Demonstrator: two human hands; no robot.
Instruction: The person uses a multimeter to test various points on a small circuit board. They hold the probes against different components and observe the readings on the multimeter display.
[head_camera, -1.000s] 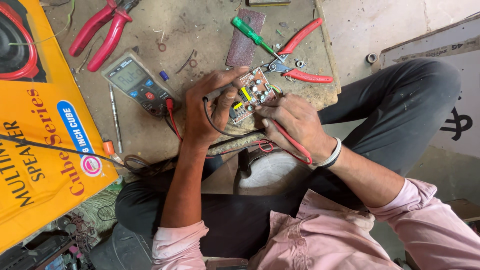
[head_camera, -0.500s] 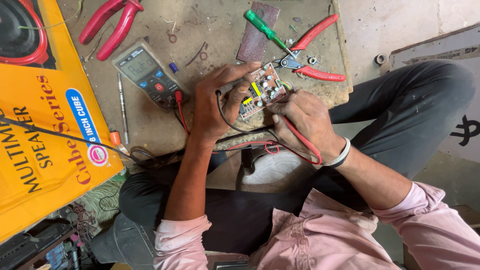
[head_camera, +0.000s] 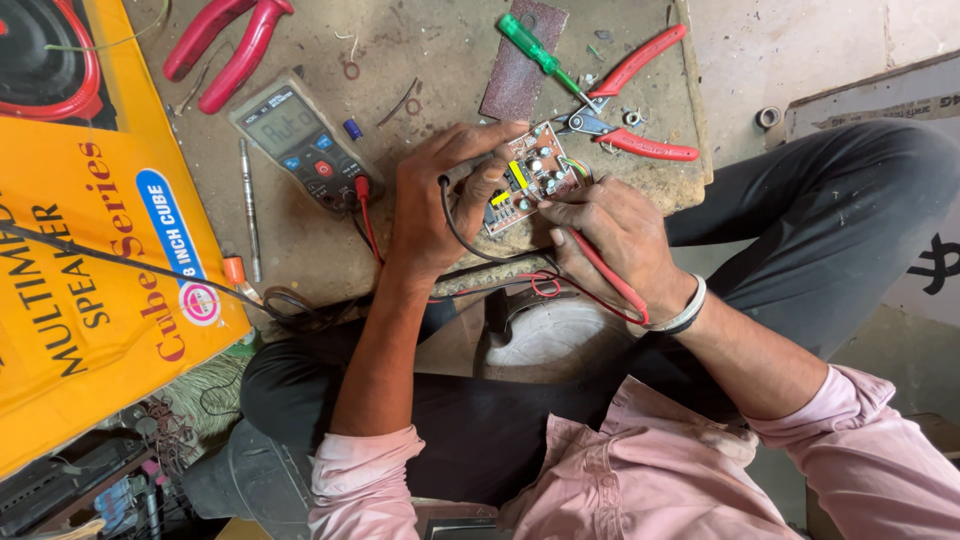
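1. Left hand (head_camera: 435, 205): forearm raised from the lap toward twelve o'clock, wrist bent, fingers curled and closed on the near edge of a small circuit board (head_camera: 530, 178); a black probe lead (head_camera: 452, 225) is pinched between thumb and fingers.
2. Right hand (head_camera: 615, 235): forearm entering from four o'clock, fingers drawn together and gripped around a red probe (head_camera: 605, 272), its tip laid on the board's populated face; a pale bangle (head_camera: 685, 310) is worn at the wrist.
3. Circuit board: held tilted between both hands, over the near edge of the worn work surface (head_camera: 440, 60), at centre of view.
4. Multimeter (head_camera: 300, 140): lying at ten o'clock from the left hand, red and black leads plugged into its lower end.
5. Green-handled screwdriver (head_camera: 540, 55) and red-handled cutters (head_camera: 635, 105): at twelve to one o'clock from the board, just beside it.
6. Red-handled pliers (head_camera: 225, 45): at eleven o'clock, well apart.
7. Orange speaker carton (head_camera: 80, 260): at nine o'clock, along the left edge.
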